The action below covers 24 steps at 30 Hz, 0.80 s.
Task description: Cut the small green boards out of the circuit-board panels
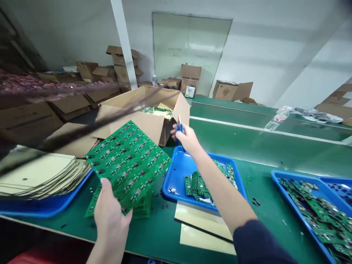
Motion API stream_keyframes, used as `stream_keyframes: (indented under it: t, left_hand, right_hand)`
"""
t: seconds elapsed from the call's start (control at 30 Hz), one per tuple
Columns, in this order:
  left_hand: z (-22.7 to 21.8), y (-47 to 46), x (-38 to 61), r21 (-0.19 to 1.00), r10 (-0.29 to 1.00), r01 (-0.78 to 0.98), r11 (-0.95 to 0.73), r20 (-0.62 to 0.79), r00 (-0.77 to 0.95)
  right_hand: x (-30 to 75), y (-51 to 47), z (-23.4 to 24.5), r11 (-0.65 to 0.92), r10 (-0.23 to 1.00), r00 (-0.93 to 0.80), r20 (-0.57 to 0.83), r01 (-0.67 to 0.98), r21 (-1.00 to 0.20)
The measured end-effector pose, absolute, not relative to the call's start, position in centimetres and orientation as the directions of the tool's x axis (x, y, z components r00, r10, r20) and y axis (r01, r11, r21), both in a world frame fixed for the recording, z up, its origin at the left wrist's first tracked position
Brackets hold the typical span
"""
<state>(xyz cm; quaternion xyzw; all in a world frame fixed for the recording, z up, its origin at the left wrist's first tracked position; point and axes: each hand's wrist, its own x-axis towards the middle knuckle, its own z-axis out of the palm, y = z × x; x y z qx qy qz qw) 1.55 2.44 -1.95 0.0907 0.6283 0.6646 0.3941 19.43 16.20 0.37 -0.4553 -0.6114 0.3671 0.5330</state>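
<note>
My left hand grips the near corner of a large green circuit board panel, holding it tilted above a stack of similar panels on the green table. My right hand reaches forward over the far edge of a blue tray, fingers closed on a small blue-handled tool, beside an open cardboard box. Several small cut green boards lie in that tray.
A blue tray at the left holds a pile of beige sheets. Beige sheets lie at the table's near edge. Another blue tray of green boards sits right. A plastic bottle lies on the conveyor beyond. Cardboard boxes line the back wall.
</note>
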Motion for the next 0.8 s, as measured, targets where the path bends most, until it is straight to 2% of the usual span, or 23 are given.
stream_keyframes:
  t: [0.07,0.1,0.17,0.27,0.4,0.5,0.57,0.63,0.67,0.7,0.77,0.8]
  left_hand:
    - [-2.2,2.8,2.5,0.857,0.633,-0.514,0.037,-0.418,-0.651]
    - [-2.2,2.9,3.2,0.826,0.671,-0.563,0.004,-0.42,-0.611]
    - [-2.4,3.0,4.7,0.783,0.807,-0.621,-0.044,-0.338,-0.484]
    - [-3.3,2.7,7.1,0.763,0.904,-0.646,-0.018,-0.264,-0.337]
    - [-5.4,1.7,9.5,0.804,0.938,-0.59,0.069,-0.254,-0.235]
    - [-6.3,0.6,9.4,0.913,0.968,-0.365,0.183,-0.233,-0.096]
    - [-5.8,-0.1,8.2,0.973,0.963,-0.045,0.228,-0.218,0.161]
    - [-4.3,-0.3,6.5,0.958,0.878,0.27,0.101,-0.214,0.429]
    - [-3.2,-0.1,5.7,0.933,0.848,0.36,-0.013,-0.18,0.498]
    - [-2.2,0.3,5.1,0.912,0.863,0.391,-0.126,-0.094,0.497]
    - [-0.3,1.9,4.6,0.857,0.934,0.409,-0.314,0.202,0.293]
    - [0.4,2.9,4.7,0.817,0.929,0.443,-0.369,0.312,0.199]
  right_hand:
    - [19.3,11.4,-2.9,0.185,0.983,0.018,0.184,-0.152,-0.971]
    - [19.1,9.0,-4.4,0.124,0.992,0.042,0.117,-0.236,-0.964]
    - [18.5,5.1,-6.9,0.018,1.0,0.029,0.008,-0.372,-0.928]
    - [18.0,1.9,-8.2,-0.005,0.99,0.123,-0.071,-0.465,-0.886]
    - [19.6,1.3,-7.6,-0.024,0.956,0.244,-0.161,-0.482,-0.876]
    - [22.3,1.2,-7.2,-0.092,0.929,0.245,-0.277,-0.573,-0.814]
    - [24.5,1.0,-7.4,-0.093,0.916,0.266,-0.299,-0.586,-0.805]
    - [26.8,0.7,-7.7,-0.097,0.915,0.277,-0.293,-0.555,-0.826]
    - [27.8,0.5,-7.9,-0.108,0.919,0.269,-0.289,-0.534,-0.838]
    - [28.8,0.3,-8.0,-0.125,0.925,0.247,-0.287,-0.517,-0.847]
    - [30.4,-0.3,-8.1,-0.173,0.944,0.164,-0.288,-0.497,-0.85]
    - [30.9,-0.6,-7.9,-0.199,0.951,0.112,-0.287,-0.489,-0.85]
